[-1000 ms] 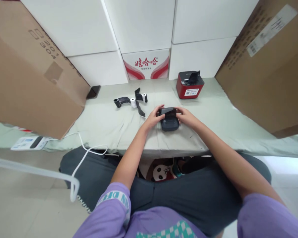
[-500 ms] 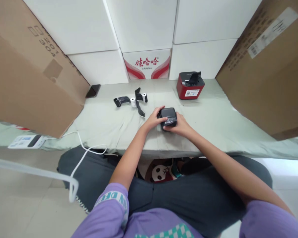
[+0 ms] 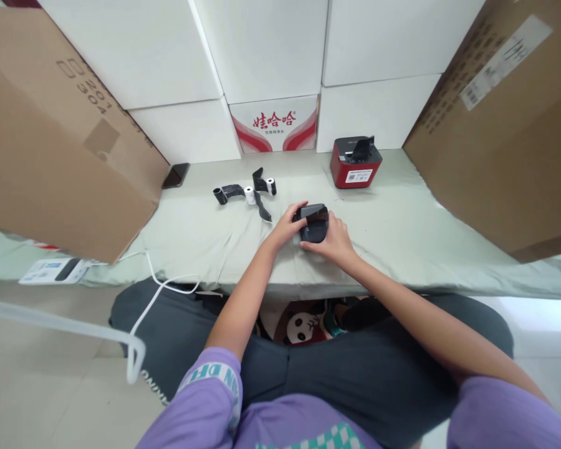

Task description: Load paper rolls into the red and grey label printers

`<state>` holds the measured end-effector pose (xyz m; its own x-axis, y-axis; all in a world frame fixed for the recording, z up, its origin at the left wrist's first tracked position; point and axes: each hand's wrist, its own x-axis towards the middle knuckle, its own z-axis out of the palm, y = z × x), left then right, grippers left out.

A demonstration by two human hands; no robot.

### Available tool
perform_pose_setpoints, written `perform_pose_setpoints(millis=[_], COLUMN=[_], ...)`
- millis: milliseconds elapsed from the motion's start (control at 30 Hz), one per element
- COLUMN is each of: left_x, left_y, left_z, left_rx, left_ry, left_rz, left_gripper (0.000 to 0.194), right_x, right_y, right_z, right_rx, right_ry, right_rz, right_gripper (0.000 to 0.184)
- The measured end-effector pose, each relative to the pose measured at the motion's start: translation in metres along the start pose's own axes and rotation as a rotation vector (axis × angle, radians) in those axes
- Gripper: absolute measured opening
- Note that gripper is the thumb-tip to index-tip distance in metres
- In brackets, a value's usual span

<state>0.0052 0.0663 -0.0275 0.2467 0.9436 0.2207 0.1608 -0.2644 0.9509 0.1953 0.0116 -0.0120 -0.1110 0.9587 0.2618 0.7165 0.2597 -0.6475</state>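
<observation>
Between my two hands is a small black box-shaped device (image 3: 314, 232), apparently a receipt printer, with a glossy dark panel on its upper part. My left hand (image 3: 288, 225) grips its left side, the thumb reaching over the top. Around the right side and near edge wraps my right hand (image 3: 333, 239). My fingers hide parts of both sides. Left of my hands lie small paper rolls, a black-and-white one (image 3: 271, 186), a white one (image 3: 249, 195) and a dark one (image 3: 220, 196), with dark strips unrolled from them.
A red and black printer (image 3: 356, 173) stands back right with its black flap raised. Behind are white boxes (image 3: 273, 121). Cardboard cartons (image 3: 70, 143) (image 3: 514, 156) flank the cloth-covered table (image 3: 393, 231). A phone (image 3: 176, 176) lies back left; a white cable (image 3: 156, 274) hangs near my leg.
The black device has been turned or tilted in my hands, so a glossy panel now shows where a matt top and pale-marked strip were. Both hands still hold it.
</observation>
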Motion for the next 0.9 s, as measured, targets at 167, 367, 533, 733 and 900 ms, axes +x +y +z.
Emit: perform_pose_setpoints(millis=[167, 367, 533, 733, 900], left_x=[-0.001, -0.005, -0.007, -0.006, -0.007], left_y=[0.000, 0.006, 0.008, 0.004, 0.006], left_z=[0.000, 0.000, 0.000, -0.002, -0.001], left_rx=[0.026, 0.089, 0.139, 0.178, 0.185], left_ry=[-0.007, -0.034, -0.077, -0.088, -0.092], left_rz=[0.021, 0.065, 0.069, 0.064, 0.065], left_gripper=[0.062, 0.086, 0.092, 0.090, 0.087], right_x=[-0.004, 0.002, 0.022, 0.039, 0.030], right_y=[-0.011, -0.004, 0.020, 0.056, 0.074], right_z=[0.001, -0.011, -0.033, -0.074, -0.082], right_rx=[-0.011, -0.032, -0.014, -0.036, -0.106], right_ry=[0.061, 0.149, 0.269, 0.417, 0.432], right_rz=[-0.021, -0.052, 0.056, 0.216, 0.268], right_gripper=[0.073, 0.067, 0.076, 0.065, 0.069])
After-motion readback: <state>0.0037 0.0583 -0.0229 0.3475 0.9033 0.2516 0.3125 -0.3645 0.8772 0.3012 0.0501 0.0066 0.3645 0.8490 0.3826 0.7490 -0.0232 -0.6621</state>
